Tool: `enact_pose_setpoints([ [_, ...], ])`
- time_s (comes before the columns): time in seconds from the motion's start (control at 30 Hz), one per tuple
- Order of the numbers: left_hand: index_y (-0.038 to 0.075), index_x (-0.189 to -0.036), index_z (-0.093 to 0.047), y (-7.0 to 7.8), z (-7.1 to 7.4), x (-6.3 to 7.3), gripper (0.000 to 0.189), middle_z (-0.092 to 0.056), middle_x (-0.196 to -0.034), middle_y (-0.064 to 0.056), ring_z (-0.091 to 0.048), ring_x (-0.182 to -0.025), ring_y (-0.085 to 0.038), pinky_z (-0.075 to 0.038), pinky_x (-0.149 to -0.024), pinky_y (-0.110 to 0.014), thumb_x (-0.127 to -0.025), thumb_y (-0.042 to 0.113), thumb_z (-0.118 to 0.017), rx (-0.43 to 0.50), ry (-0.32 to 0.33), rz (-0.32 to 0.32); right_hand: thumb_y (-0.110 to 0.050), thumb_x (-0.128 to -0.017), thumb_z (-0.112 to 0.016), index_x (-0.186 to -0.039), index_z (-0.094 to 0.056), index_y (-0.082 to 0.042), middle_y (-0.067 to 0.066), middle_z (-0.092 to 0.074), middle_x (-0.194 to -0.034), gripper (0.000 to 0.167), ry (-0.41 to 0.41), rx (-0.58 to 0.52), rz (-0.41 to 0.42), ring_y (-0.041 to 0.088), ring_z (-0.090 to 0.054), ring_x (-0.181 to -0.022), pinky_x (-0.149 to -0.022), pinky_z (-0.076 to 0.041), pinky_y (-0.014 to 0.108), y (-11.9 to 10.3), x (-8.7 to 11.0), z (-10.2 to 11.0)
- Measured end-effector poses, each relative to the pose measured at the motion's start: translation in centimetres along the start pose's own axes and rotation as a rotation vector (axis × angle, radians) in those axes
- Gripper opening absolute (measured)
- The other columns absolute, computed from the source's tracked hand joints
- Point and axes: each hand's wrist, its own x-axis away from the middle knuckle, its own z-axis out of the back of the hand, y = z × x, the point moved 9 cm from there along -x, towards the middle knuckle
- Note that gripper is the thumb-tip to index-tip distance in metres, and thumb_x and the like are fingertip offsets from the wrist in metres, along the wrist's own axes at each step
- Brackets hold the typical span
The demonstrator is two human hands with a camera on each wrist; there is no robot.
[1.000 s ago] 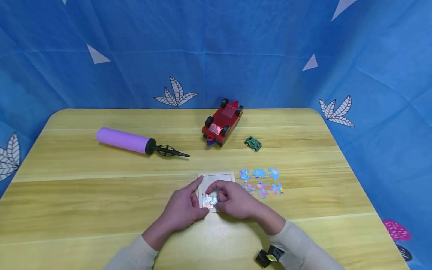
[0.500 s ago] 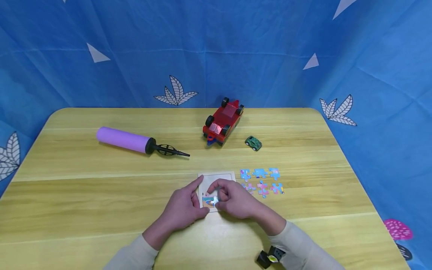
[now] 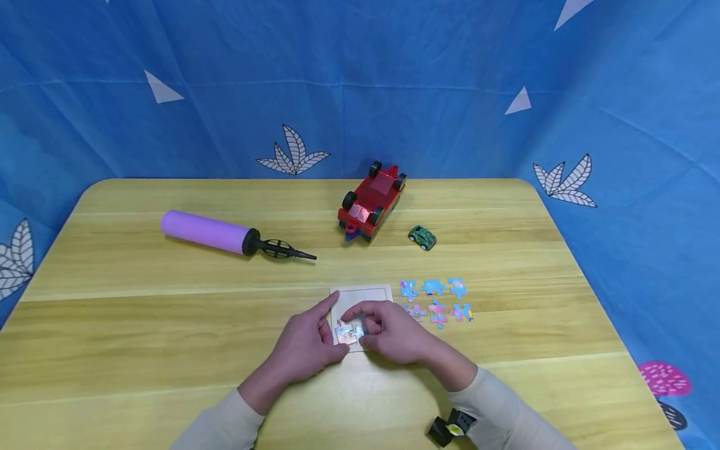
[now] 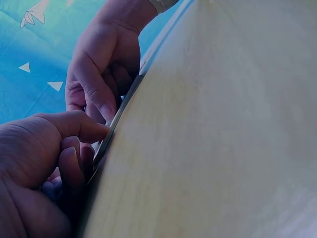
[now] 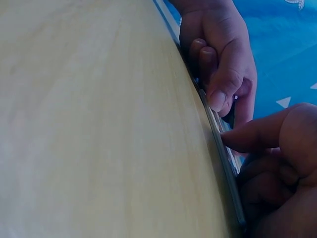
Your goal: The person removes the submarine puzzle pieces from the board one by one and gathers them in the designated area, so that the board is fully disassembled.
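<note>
A pale square puzzle board (image 3: 362,295) lies flat at the front middle of the table in the head view. My left hand (image 3: 306,344) holds it by the left side, index finger along the edge and thumb at the near corner. Inside the board's near-left corner are joined jigsaw pieces (image 3: 345,334) with a glossy glare. My right hand (image 3: 394,332) reaches over the board from the right and pinches these pieces between index finger and thumb. Both wrist views show the board's thin edge (image 5: 225,163) side-on, the thumbs close to it; the pieces there are mostly hidden.
Right of the board lie several loose jigsaw pieces (image 3: 433,288) in two rows. Farther back are a small green toy car (image 3: 422,238), an overturned red toy truck (image 3: 372,201) and a purple hand pump (image 3: 208,232). A blue curtain (image 3: 337,87) hangs behind the wooden table (image 3: 140,344).
The joined pieces tilt slightly under my right fingers and their glare shifts, the picture showing clearer half a second ago. My left hand and the board stay in place.
</note>
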Motion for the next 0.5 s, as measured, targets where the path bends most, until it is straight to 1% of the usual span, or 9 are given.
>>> enact_pose_setpoints([
  [0.13,0.006,-0.154,-0.037,-0.06,-0.03,0.0,0.093,-0.056,-0.063,0.005,-0.051,-0.051,-0.011,-0.044,-0.054,-0.029,-0.073,0.012,-0.084,0.0,-0.003,0.004,0.005,-0.082,-0.071,-0.119,-0.066,-0.01,-0.01,-0.028,-0.059,0.041,-0.001,-0.019,-0.002,0.007,-0.029,-0.054,-0.077,-0.043,0.029,0.03,0.01,0.01],
  [0.23,0.006,-0.154,-0.038,-0.05,-0.02,0.01,0.093,-0.056,-0.063,0.005,-0.051,-0.051,-0.011,-0.044,-0.052,-0.029,-0.074,0.012,-0.084,-0.001,-0.004,0.002,0.002,-0.081,-0.076,-0.117,-0.065,-0.011,-0.009,-0.029,-0.058,0.04,0.0,-0.019,0.012,0.007,-0.029,-0.053,-0.074,-0.043,0.028,-0.05,0.02,0.02],
  [0.4,0.006,-0.154,-0.037,-0.03,0.05,0.02,0.093,-0.056,-0.062,0.005,-0.051,-0.05,-0.011,-0.042,-0.048,-0.028,-0.074,0.011,-0.084,0.001,-0.002,-0.008,-0.004,-0.081,-0.081,-0.112,-0.066,-0.012,-0.01,-0.031,-0.057,0.036,0.006,0.04,0.028,0.005,-0.03,-0.051,-0.067,-0.042,0.027,-0.27,0.03,0.07],
  [0.5,0.006,-0.154,-0.038,-0.02,0.07,0.03,0.093,-0.056,-0.062,0.005,-0.05,-0.049,-0.011,-0.041,-0.048,-0.028,-0.074,0.011,-0.085,0.003,-0.003,-0.01,-0.006,-0.081,-0.081,-0.109,-0.067,-0.013,-0.01,-0.032,-0.056,0.032,0.01,0.078,0.018,0.004,-0.031,-0.051,-0.069,-0.044,0.028,-0.18,-0.03,0.06],
])
